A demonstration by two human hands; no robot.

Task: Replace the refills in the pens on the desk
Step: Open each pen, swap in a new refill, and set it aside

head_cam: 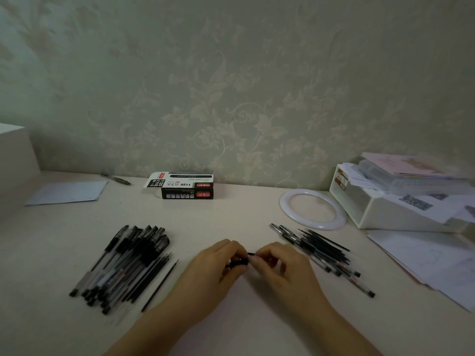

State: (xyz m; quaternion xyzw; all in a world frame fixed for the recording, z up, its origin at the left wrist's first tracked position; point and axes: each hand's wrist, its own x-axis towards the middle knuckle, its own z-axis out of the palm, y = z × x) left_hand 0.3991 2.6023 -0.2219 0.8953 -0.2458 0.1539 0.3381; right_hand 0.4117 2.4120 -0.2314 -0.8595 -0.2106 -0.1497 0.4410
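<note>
My left hand (216, 265) and my right hand (277, 265) meet at the middle of the white desk (231, 217), both pinching one black pen (237, 263). Only its short dark grip section and a thin black tip show between my fingers. A pile of capped black pens (123, 260) lies to the left, with loose thin refills (159, 286) along its right side. Another pile of pens and refills (321, 250) lies to the right of my right hand.
A black pen box (187, 188) stands at the back centre. A single pen (115, 179) and a blue paper (66, 192) lie at back left. A white ring (288, 209), a white storage box (385, 211) with papers and loose sheets (424, 258) fill the right.
</note>
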